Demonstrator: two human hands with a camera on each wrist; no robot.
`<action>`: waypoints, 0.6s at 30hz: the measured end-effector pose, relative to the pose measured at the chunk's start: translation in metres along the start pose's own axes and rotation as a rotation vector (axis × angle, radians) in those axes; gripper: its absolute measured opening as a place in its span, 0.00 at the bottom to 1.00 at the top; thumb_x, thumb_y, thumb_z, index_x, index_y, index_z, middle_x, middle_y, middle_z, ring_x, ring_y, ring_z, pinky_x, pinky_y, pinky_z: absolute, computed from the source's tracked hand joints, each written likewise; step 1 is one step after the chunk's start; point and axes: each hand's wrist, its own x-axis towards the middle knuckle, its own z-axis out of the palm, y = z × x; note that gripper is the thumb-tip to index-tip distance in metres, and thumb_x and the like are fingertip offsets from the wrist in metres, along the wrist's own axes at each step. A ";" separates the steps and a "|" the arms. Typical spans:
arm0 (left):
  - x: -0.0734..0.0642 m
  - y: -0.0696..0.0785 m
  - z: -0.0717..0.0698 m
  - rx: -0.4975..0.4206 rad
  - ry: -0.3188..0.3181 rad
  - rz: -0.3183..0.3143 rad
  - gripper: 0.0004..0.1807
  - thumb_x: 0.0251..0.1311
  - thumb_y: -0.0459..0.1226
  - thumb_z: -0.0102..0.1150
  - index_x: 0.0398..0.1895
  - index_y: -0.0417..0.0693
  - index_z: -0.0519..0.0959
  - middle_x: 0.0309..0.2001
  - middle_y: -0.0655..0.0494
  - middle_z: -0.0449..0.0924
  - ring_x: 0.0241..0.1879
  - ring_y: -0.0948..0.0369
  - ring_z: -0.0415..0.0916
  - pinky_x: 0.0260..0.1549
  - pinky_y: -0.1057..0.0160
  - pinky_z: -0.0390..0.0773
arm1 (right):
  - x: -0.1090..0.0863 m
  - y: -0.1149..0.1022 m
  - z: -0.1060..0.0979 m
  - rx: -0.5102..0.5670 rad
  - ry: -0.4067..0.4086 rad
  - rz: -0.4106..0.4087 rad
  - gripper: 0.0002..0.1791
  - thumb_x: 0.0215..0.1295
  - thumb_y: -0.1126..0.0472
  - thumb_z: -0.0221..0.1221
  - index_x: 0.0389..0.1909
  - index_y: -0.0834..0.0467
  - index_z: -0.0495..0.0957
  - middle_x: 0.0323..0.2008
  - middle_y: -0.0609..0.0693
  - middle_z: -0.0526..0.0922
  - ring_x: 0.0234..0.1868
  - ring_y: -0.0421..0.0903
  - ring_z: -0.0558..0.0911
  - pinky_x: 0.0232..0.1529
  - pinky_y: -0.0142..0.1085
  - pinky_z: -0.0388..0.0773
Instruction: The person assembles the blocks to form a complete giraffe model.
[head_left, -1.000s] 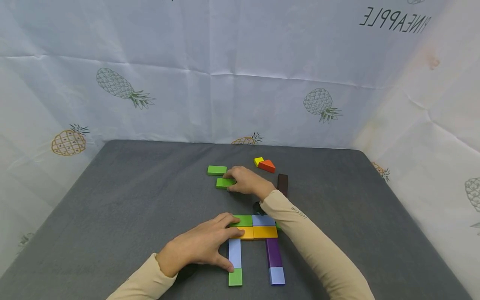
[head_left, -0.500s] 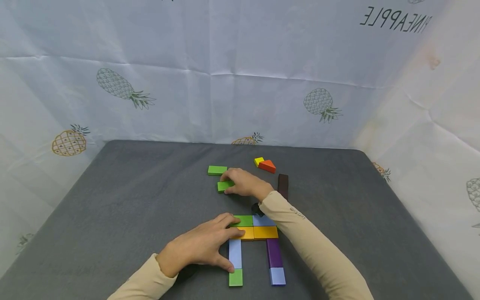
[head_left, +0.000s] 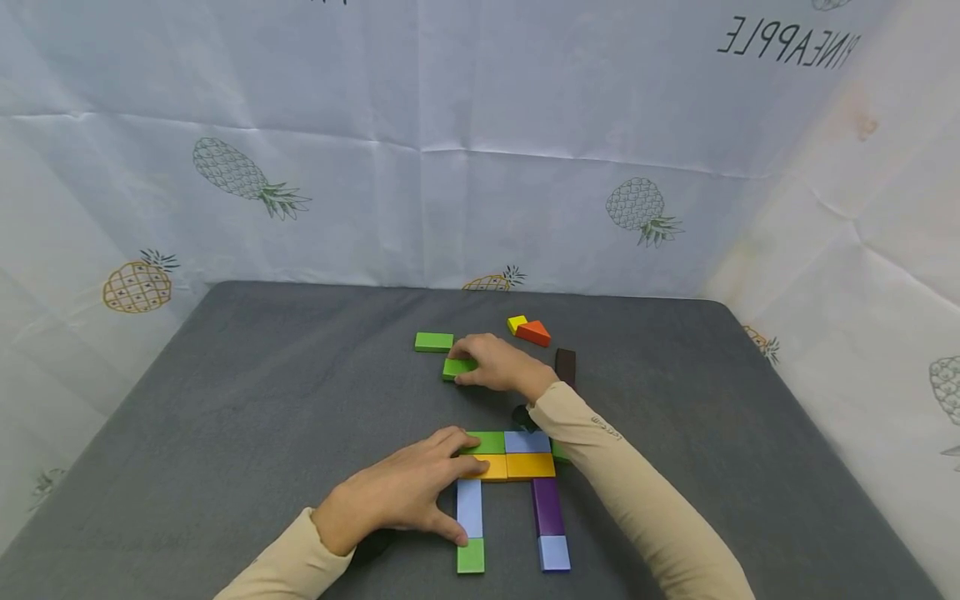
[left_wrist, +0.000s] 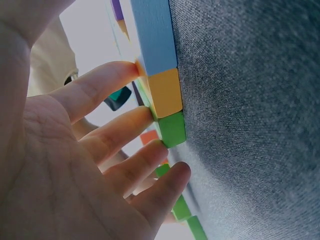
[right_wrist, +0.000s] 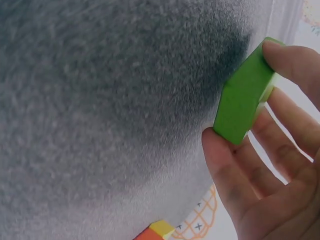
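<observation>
My right hand (head_left: 498, 364) pinches a green block (right_wrist: 245, 92) between the thumb and a fingertip; its right part is hidden by the hand in the head view. My left hand (head_left: 397, 483) lies beside a flat arrangement of blocks, fingers spread. Its fingertips touch a green block (head_left: 486, 442) and a yellow-orange block (left_wrist: 165, 92). The thumb reaches the seam between a light blue block (head_left: 469, 508) and a smaller green one (head_left: 471, 556). To the right in the arrangement lie another light blue block (head_left: 527, 442), an orange one (head_left: 531, 465), a purple one (head_left: 548, 506) and a light blue one (head_left: 555, 553).
Another green block (head_left: 433, 342) lies just behind the held one. Farther back are a red-orange triangle (head_left: 534, 333) and a yellow piece (head_left: 517, 324). A dark brown block (head_left: 566, 367) lies beyond the right forearm. A grey cloth (head_left: 300, 400) covers the table, before a pineapple-print curtain (head_left: 480, 83).
The green block in my right hand has shifted slightly to the right, with thumb and finger now around it. My left hand and the arrangement stay put.
</observation>
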 end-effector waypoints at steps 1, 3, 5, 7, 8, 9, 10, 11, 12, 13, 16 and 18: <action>0.000 0.000 0.000 -0.001 -0.001 0.000 0.39 0.46 0.61 0.73 0.63 0.59 0.77 0.68 0.57 0.66 0.65 0.61 0.64 0.62 0.58 0.74 | -0.001 0.001 -0.001 -0.001 0.002 0.000 0.23 0.68 0.56 0.63 0.61 0.59 0.76 0.58 0.54 0.80 0.60 0.50 0.77 0.63 0.44 0.74; 0.000 0.000 0.000 -0.004 -0.002 -0.001 0.39 0.46 0.61 0.73 0.63 0.59 0.77 0.68 0.57 0.66 0.65 0.61 0.64 0.62 0.58 0.74 | -0.002 0.002 -0.002 -0.004 0.003 0.002 0.24 0.68 0.56 0.63 0.62 0.59 0.76 0.57 0.55 0.79 0.59 0.51 0.77 0.62 0.44 0.74; 0.000 0.000 0.000 -0.006 -0.002 0.000 0.39 0.46 0.61 0.73 0.63 0.59 0.77 0.68 0.57 0.66 0.65 0.61 0.64 0.62 0.57 0.74 | -0.002 0.003 -0.003 -0.005 0.005 0.004 0.24 0.68 0.56 0.62 0.63 0.60 0.76 0.57 0.55 0.79 0.58 0.51 0.77 0.61 0.45 0.75; 0.000 0.000 0.000 -0.006 -0.003 -0.003 0.40 0.46 0.61 0.73 0.63 0.59 0.77 0.68 0.58 0.66 0.65 0.61 0.64 0.62 0.57 0.75 | -0.003 0.004 -0.004 -0.001 0.011 0.002 0.24 0.69 0.56 0.62 0.62 0.60 0.76 0.57 0.56 0.79 0.57 0.51 0.78 0.60 0.45 0.75; 0.000 0.000 0.000 -0.005 -0.003 -0.004 0.40 0.46 0.61 0.73 0.63 0.59 0.77 0.68 0.58 0.66 0.65 0.61 0.64 0.62 0.57 0.75 | -0.004 0.005 -0.004 0.002 0.013 0.002 0.23 0.69 0.56 0.61 0.62 0.60 0.76 0.57 0.56 0.79 0.57 0.51 0.77 0.60 0.45 0.75; 0.000 0.000 0.000 -0.003 -0.002 -0.002 0.40 0.46 0.61 0.73 0.63 0.59 0.77 0.68 0.58 0.66 0.65 0.61 0.64 0.62 0.57 0.75 | -0.005 0.006 -0.004 0.006 0.014 0.002 0.23 0.69 0.57 0.61 0.62 0.60 0.76 0.58 0.56 0.79 0.58 0.51 0.77 0.61 0.45 0.75; 0.000 0.000 0.000 0.000 -0.002 -0.001 0.40 0.46 0.61 0.73 0.63 0.60 0.77 0.68 0.58 0.66 0.65 0.61 0.64 0.62 0.57 0.75 | -0.005 0.007 -0.004 0.011 0.015 0.001 0.23 0.69 0.57 0.61 0.62 0.61 0.76 0.58 0.56 0.79 0.58 0.51 0.77 0.61 0.45 0.75; 0.000 0.000 0.000 0.002 -0.001 0.000 0.40 0.46 0.62 0.72 0.63 0.60 0.77 0.68 0.58 0.66 0.65 0.61 0.64 0.62 0.57 0.75 | -0.006 0.008 -0.004 0.020 0.015 0.001 0.23 0.69 0.57 0.61 0.62 0.61 0.76 0.59 0.56 0.79 0.59 0.51 0.77 0.61 0.45 0.75; 0.000 0.000 0.000 0.003 -0.002 -0.001 0.40 0.46 0.62 0.72 0.63 0.60 0.77 0.68 0.58 0.66 0.65 0.61 0.64 0.62 0.57 0.75 | -0.007 0.010 -0.004 0.027 0.014 0.006 0.23 0.69 0.57 0.61 0.62 0.61 0.75 0.59 0.56 0.79 0.60 0.51 0.77 0.61 0.44 0.75; 0.000 0.001 0.000 0.005 -0.003 0.000 0.40 0.45 0.62 0.72 0.63 0.60 0.77 0.68 0.58 0.66 0.65 0.61 0.64 0.62 0.57 0.75 | -0.008 0.011 -0.004 0.036 0.015 0.010 0.23 0.69 0.57 0.61 0.62 0.60 0.75 0.59 0.55 0.79 0.60 0.51 0.78 0.61 0.44 0.75; 0.000 0.001 0.000 0.008 -0.003 0.002 0.40 0.45 0.62 0.72 0.63 0.60 0.77 0.68 0.58 0.66 0.65 0.61 0.65 0.61 0.57 0.75 | -0.009 0.014 -0.006 0.053 0.032 0.021 0.23 0.69 0.57 0.61 0.62 0.60 0.75 0.58 0.56 0.81 0.58 0.51 0.79 0.60 0.43 0.77; 0.001 0.001 0.000 0.008 -0.004 0.001 0.40 0.45 0.62 0.73 0.63 0.60 0.77 0.68 0.58 0.66 0.64 0.61 0.65 0.61 0.57 0.75 | -0.010 0.016 -0.009 0.060 0.045 0.032 0.24 0.68 0.57 0.62 0.62 0.60 0.75 0.58 0.55 0.81 0.57 0.50 0.80 0.59 0.43 0.77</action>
